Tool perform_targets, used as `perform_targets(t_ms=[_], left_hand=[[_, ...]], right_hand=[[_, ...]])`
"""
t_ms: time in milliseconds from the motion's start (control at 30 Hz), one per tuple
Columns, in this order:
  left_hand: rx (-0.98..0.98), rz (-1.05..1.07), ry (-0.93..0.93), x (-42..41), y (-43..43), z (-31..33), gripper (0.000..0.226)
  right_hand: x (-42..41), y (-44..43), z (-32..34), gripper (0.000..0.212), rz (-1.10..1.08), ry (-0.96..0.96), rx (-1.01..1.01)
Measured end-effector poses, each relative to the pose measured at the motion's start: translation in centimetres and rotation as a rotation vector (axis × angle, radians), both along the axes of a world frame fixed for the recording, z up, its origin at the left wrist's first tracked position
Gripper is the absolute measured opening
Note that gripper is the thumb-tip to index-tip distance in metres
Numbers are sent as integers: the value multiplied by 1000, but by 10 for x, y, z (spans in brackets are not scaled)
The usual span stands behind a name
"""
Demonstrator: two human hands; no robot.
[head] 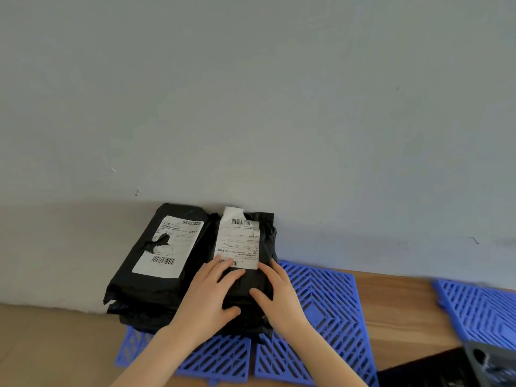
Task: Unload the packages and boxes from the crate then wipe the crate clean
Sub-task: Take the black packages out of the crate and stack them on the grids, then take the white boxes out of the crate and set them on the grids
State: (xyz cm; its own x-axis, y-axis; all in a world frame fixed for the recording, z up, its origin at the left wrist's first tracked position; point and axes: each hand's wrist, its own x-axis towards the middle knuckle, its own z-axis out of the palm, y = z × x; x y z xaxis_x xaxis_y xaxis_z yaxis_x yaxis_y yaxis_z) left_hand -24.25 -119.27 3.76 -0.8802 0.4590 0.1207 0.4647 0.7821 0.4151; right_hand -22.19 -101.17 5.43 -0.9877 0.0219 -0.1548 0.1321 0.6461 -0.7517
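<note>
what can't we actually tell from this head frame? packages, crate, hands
- Crate: head view, only a dark corner at the bottom right edge; contents cut off.
- Label text on right package and left package: too small and blurred to read.
- How many packages are stacked: black wrap blends together.
- Grip: left hand and right hand rest flat on the right package; fingers underneath, if any, hidden.
- Blue grid mats: partly covered by packages.

2 black poly packages w/ white labels, stacked side by side against the wall: left package (156, 263), right package (245, 277) on top of others.
</note>
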Motion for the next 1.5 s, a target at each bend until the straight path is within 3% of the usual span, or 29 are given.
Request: perform_targets(t_ms=[233,467,700,967,1167,1333,1500], left_hand=[[294,38,192,33,55,39,36],[466,-121,165,116,174,81,32],[460,-305,24,222,306,85,36],[195,-346,-212,274,404,58,77],[-188,-369,-479,281,454,23,113],[-447,-340,-551,281,483,-4,119],[-567,-299,-585,274,491,-17,117]], right_hand=[[42,49,35,49,-88,89,-1],[140,154,82,35,-249,267,-45],[268,286,88,32,-456,307,1],[348,386,55,45,-653,86,35],[345,412,11,60,-566,-190,40],[320,421,-23,71,-497,-361,46],[312,424,-54,72,-383,-565,90]])
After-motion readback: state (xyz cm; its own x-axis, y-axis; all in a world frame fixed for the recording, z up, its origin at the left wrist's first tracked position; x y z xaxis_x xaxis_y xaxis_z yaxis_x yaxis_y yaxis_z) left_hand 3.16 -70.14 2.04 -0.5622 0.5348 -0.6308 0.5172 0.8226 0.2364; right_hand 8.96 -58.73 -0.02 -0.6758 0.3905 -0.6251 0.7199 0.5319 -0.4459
